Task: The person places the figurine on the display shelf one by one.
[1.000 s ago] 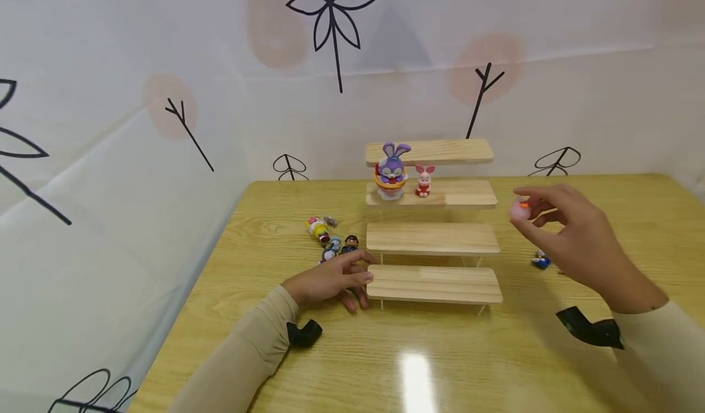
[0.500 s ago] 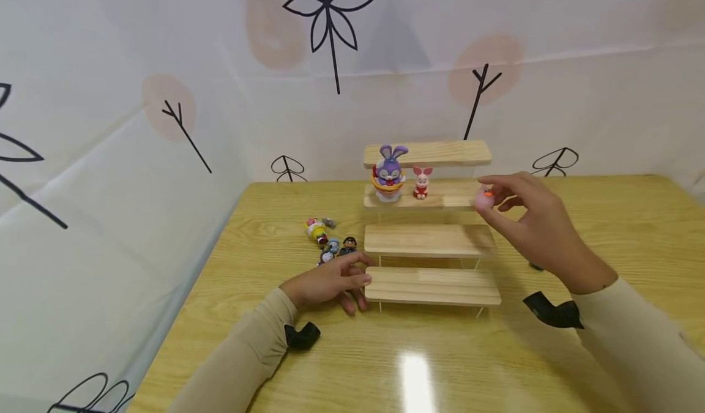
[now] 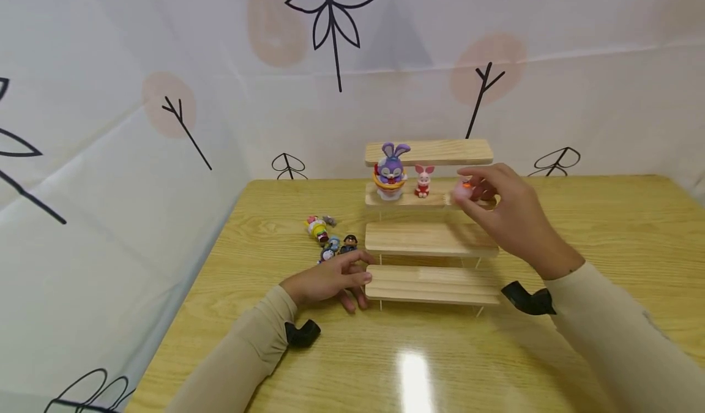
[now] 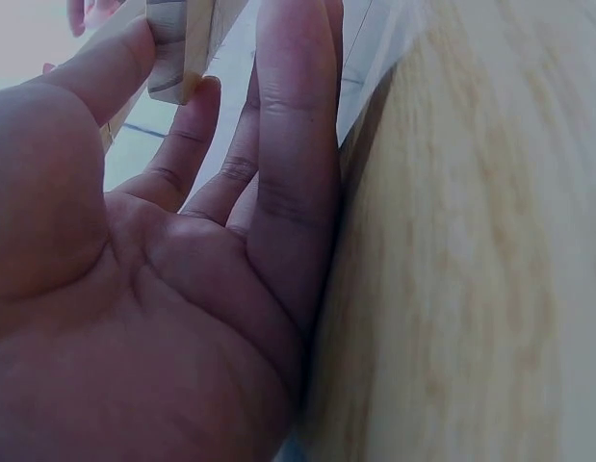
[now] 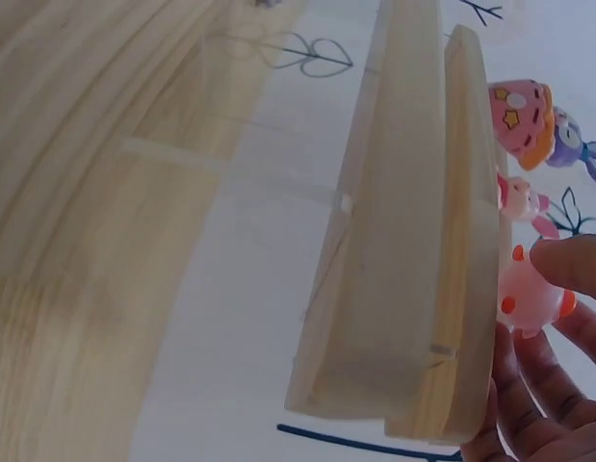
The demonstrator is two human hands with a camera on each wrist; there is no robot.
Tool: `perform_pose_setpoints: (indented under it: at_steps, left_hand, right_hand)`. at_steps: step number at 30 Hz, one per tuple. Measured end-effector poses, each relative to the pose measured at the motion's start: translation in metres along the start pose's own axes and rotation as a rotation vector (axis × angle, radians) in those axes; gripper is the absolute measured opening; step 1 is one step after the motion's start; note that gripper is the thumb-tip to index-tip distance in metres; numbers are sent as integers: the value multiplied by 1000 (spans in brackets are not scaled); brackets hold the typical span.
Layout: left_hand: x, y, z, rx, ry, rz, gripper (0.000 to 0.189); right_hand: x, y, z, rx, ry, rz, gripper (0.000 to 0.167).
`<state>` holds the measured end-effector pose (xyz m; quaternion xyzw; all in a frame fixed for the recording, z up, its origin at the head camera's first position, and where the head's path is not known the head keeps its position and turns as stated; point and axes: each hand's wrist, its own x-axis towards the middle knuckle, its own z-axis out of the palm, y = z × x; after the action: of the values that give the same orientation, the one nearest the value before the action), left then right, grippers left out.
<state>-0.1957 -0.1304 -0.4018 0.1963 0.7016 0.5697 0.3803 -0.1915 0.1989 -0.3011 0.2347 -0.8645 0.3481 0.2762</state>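
Observation:
My right hand (image 3: 509, 214) pinches a small pink duck figurine (image 3: 463, 189) between thumb and fingers, at the right part of the second-highest tier of a wooden display stand (image 3: 432, 239). In the right wrist view, the pink duck (image 5: 529, 296) appears right at the board's edge; whether it bears on the board I cannot tell. My left hand (image 3: 329, 279) grips the left end of the lowest board, thumb on one face and a finger on the other. Left of the duck stand a piglet figurine (image 3: 423, 182) in red and a purple rabbit figurine (image 3: 390, 171).
Several small figurines (image 3: 317, 229) lie on the wooden table (image 3: 264, 217) left of the stand, partly behind my left hand. A white cloth (image 3: 407, 107) with printed plants hangs behind the table. Clear supports hold the tiers apart.
My right hand has carried the pink duck leftward, from beside the stand to the second-highest tier. My left hand has stayed at the lowest board's end.

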Motion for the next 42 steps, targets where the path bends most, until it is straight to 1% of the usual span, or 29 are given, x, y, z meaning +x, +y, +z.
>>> perform_pose_setpoints:
  at_steps: [4,11,19,27,35,38,42]
  left_hand:
    - [0,-2,-1,-8,-14,12,40]
    - [0,-1,-1,13,-15,14,40]
    - [0,1,-1,23,-8,8,38]
    - [0,3,-1,28,-8,8,39]
    - [0,0,-2,8,-13,8,39]
    - [0,-1,-1,-1,-18,7,38]
    - [1,0,-1,-1,-13,12,39]
  right_hand:
    - [5,-1,5,-8,-18,10,38]
    - [11,0,10,-36,-29,42,36]
    - [12,3,14,-40,-23,32,38]
    - [12,5,15,-55,-37,39,40]
    - [11,5,15,-13,-43,25,48]
    - [10,5,14,7,-59,53,50]
    - [9,5,8,34,-101,123,53]
